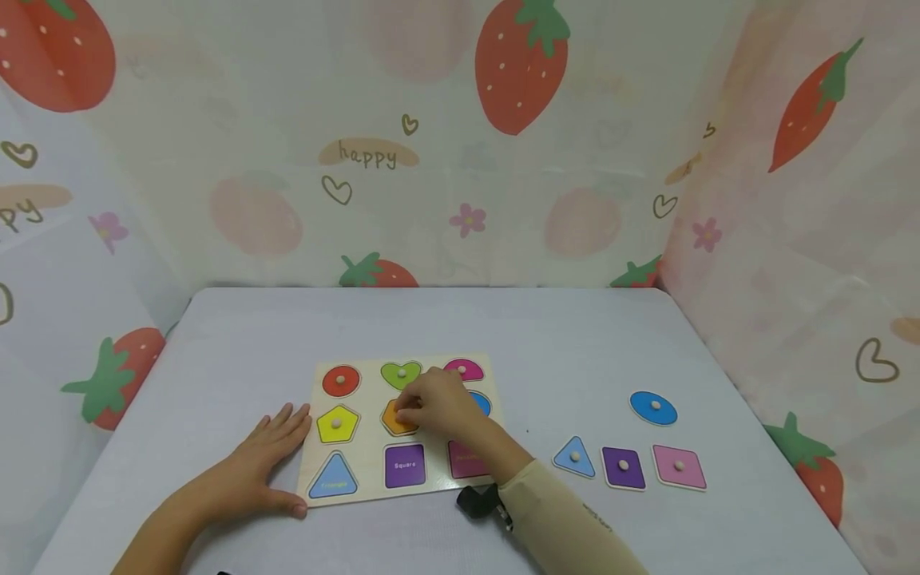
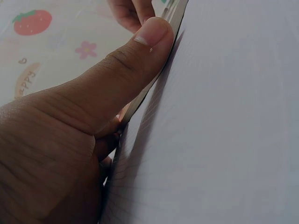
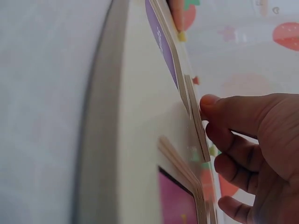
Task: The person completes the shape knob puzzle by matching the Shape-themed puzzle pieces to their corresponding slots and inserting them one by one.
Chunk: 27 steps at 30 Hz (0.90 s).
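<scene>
A wooden shape puzzle board [image 1: 366,399] lies on the table. It holds a red circle [image 1: 341,381], a green heart [image 1: 400,372], a magenta piece [image 1: 465,369] and a yellow pentagon [image 1: 337,423]. My right hand [image 1: 424,409] reaches over the board's middle, its fingers pinching the orange hexagon piece [image 1: 391,421] in its slot. The triangle slot [image 1: 334,477], square slot [image 1: 405,465] and pink slot [image 1: 460,459] stand empty. My left hand [image 1: 283,451] lies flat against the board's left edge, its thumb [image 2: 145,42] pressing the front corner. In the right wrist view my curled fingers [image 3: 233,140] sit at a raised piece's edge.
Loose pieces lie on the table right of the board: a blue oval [image 1: 654,407], a blue triangle [image 1: 575,457], a purple square [image 1: 623,466] and a pink rhombus [image 1: 679,466]. Strawberry-print curtains [image 1: 460,144] wall the table at the back and both sides.
</scene>
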Each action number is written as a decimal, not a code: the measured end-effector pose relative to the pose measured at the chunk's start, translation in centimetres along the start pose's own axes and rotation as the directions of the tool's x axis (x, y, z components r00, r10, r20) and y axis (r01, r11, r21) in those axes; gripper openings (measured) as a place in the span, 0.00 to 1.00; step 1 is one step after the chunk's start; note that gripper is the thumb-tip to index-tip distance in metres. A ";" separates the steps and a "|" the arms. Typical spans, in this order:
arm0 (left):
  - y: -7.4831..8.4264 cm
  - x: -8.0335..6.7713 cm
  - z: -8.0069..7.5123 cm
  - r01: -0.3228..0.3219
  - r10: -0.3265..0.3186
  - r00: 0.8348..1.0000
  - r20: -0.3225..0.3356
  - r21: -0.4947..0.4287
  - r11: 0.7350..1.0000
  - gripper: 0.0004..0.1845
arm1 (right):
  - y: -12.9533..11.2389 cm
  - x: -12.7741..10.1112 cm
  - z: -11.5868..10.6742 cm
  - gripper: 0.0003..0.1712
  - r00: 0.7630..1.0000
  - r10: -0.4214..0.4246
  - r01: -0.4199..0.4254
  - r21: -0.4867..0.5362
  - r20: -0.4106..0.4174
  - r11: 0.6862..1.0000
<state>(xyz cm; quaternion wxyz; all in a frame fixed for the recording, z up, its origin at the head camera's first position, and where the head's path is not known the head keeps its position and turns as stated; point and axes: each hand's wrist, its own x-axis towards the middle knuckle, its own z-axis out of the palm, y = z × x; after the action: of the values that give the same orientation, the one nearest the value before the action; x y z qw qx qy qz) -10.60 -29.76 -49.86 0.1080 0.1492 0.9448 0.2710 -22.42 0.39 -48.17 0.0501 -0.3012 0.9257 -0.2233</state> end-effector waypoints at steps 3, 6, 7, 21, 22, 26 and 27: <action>0.1 0.0 -0.1 0.011 -0.011 1.000 0.007 0.001 1.000 0.72 | -0.2 -0.1 0.0 0.08 1.000 0.008 -0.008 -0.007 -0.007 1.000; 0.2 0.0 -0.1 0.004 -0.004 1.000 0.009 0.001 1.000 0.72 | -0.3 -0.1 0.0 0.08 1.000 0.015 -0.016 -0.006 -0.013 1.000; 0.2 0.0 -0.1 0.000 0.000 1.000 0.008 0.001 1.000 0.72 | -0.3 -0.2 0.1 0.08 1.000 0.018 -0.018 -0.005 -0.015 1.000; -0.5 0.1 0.1 -0.006 0.006 1.000 -0.008 0.020 1.000 0.72 | -0.6 0.0 0.4 0.07 0.999 0.037 -0.037 -0.030 -0.017 0.999; -0.5 0.1 0.1 -0.007 0.007 1.000 -0.008 0.017 1.000 0.72 | -0.6 0.0 0.4 0.07 0.999 0.038 -0.038 -0.033 -0.014 0.999; -0.3 0.1 0.1 -0.005 0.005 1.000 -0.004 0.008 1.000 0.72 | -0.7 -0.2 0.1 0.07 1.000 0.026 -0.026 -0.050 0.001 0.998; -0.2 0.1 0.1 -0.004 0.004 1.000 -0.003 0.007 1.000 0.72 | -0.8 -0.2 0.0 0.07 1.000 0.019 -0.019 -0.054 0.006 0.998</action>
<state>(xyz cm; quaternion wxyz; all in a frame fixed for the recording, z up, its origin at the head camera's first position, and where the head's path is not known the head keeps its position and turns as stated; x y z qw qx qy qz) -10.68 -29.86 -50.09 0.1057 0.1508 0.9456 0.2683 -21.82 -0.01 -47.81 0.0469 -0.2942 0.9341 -0.1966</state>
